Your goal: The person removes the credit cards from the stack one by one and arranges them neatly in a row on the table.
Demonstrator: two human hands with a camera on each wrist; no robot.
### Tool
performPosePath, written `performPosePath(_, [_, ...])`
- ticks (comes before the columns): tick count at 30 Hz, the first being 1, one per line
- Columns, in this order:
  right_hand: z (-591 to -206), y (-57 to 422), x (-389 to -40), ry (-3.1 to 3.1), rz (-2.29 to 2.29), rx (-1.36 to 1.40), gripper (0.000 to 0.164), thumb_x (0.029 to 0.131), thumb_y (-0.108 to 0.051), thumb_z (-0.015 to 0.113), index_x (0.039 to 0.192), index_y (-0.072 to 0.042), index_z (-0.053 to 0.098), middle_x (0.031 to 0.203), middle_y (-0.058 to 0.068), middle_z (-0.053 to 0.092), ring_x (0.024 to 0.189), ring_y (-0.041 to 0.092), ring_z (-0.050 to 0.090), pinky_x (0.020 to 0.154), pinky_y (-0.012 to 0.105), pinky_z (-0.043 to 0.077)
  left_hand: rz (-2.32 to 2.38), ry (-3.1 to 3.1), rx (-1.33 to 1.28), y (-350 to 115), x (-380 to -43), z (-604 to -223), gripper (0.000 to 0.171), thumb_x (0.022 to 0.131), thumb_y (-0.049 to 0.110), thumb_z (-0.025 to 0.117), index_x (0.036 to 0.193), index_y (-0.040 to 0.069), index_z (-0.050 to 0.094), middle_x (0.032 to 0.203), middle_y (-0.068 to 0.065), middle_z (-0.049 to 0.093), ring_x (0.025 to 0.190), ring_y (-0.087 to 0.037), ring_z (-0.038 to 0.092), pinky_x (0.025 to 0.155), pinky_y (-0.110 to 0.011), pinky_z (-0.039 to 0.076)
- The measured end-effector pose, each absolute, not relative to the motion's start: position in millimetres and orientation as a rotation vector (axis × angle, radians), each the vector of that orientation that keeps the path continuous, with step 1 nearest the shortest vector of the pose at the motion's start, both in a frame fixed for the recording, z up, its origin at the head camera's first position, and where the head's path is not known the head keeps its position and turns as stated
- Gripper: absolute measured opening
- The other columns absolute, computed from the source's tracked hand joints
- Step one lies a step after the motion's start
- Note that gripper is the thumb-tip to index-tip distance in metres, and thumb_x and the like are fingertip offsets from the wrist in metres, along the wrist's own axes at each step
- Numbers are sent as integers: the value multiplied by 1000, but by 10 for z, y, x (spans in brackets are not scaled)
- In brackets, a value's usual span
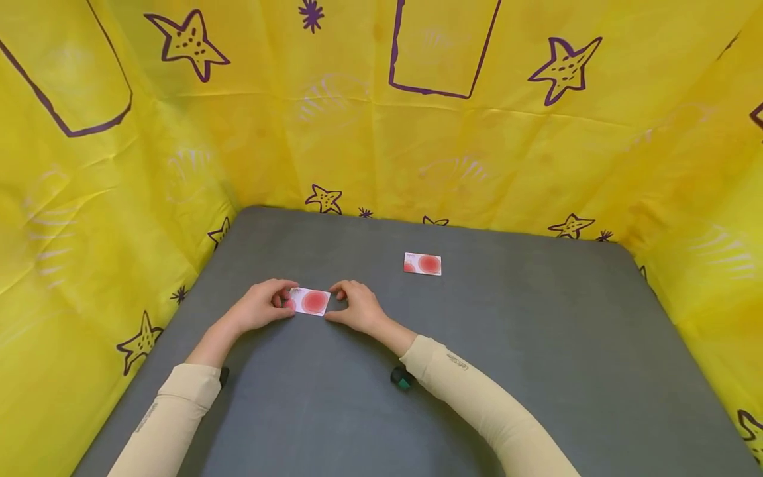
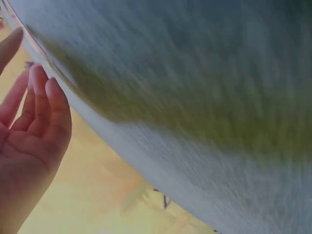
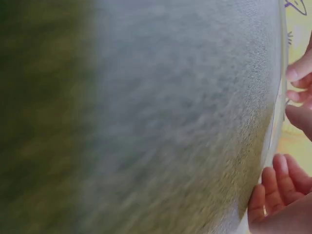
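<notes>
Your left hand (image 1: 262,307) and right hand (image 1: 359,309) pinched opposite ends of a card (image 1: 310,301), while a second card (image 1: 423,264) lay farther right.

We note smooth-faced cards (image 1: 314,303), a matt, finely textured table (image 1: 548,344), creased yellow sheeting (image 1: 334,146) and matt, cloth-like sleeves (image 1: 489,405).

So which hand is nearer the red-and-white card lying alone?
The right hand: left of the lone card, toward the person. The left hand is farther left, at the left end of the held card.
</notes>
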State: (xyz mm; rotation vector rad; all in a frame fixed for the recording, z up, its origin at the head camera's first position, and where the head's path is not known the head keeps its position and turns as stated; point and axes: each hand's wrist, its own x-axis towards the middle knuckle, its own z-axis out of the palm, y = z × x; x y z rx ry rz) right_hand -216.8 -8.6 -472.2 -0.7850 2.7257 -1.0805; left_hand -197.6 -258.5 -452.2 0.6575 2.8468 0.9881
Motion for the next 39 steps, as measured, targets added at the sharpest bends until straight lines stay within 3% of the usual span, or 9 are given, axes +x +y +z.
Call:
performPosePath(12, [-4746,214,-1983,2490,-1563,-552,39,76,-18,84,107,-4,67,94,7,65,83,18,60,75,22,46,1327,2685,472,-2083,-1784,-4523,33,82,19,80,111,6,68,92,-4,66,82,-17,60,73,-28,49])
performPosePath(20, [-4769,478,-1837,2338,-1658,-434,33,79,-15,81,106,-3,66,96,5,66,82,10,59,75,22,48,1603,2396,310,-1718,-1680,-4502,37,84,19,78,110,-2,63,103,-15,65,85,-20,61,72,-26,47])
performPosePath(25, [-4777,657,-1767,2279,-1688,-406,31,81,-15,80,107,-4,66,97,6,66,84,13,60,75,22,49,1649,2295,350,-1513,-1656,-4491,38,84,17,77,112,-3,62,109,-19,64,87,-23,62,73,-26,47])
performPosePath(39, [-4708,1126,-1635,2162,-1772,-372,33,85,-11,75,114,-2,63,107,14,63,90,20,59,77,23,48,1620,2245,514,-1037,-1674,-4452,31,84,17,78,109,5,64,105,-10,65,83,-20,63,71,-28,45])
